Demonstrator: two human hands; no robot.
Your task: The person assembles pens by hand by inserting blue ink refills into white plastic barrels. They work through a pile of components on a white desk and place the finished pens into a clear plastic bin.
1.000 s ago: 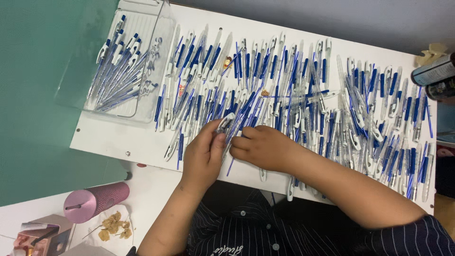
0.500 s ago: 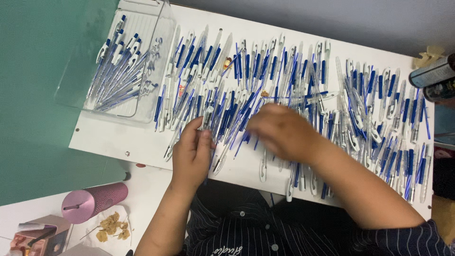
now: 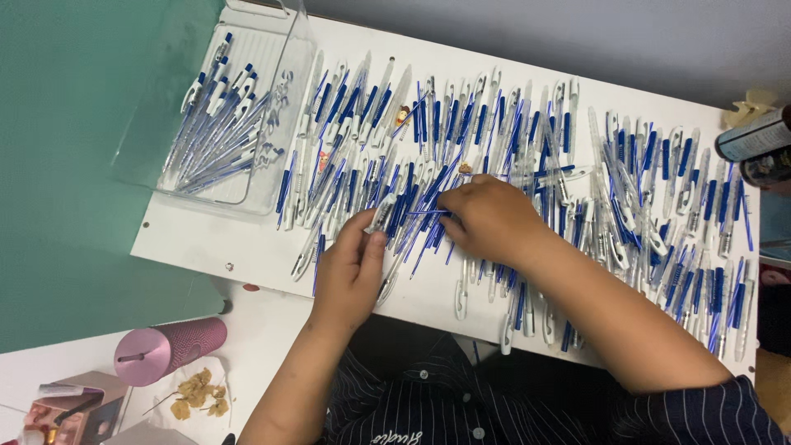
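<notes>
Several blue-and-clear pens and pen parts (image 3: 511, 140) lie spread across a white board (image 3: 198, 243). My left hand (image 3: 350, 268) pinches a clear pen barrel (image 3: 381, 214) at its top end, near the board's front edge. My right hand (image 3: 490, 218) rests palm down on the pile just to the right, its fingertips on a thin blue refill (image 3: 428, 213) that points toward the barrel. A clear plastic tray (image 3: 280, 124) at the back left holds several assembled pens (image 3: 218, 124).
A pink tumbler (image 3: 169, 348) lies at the lower left beside a tissue with dried bits (image 3: 198, 391). A green surface (image 3: 74, 165) lies to the left. Dark cylinders (image 3: 754, 140) stand at the right edge.
My right hand has moved up and right over the pile, then back left to a blue refill. My left hand has risen slightly and now holds a clear barrel.
</notes>
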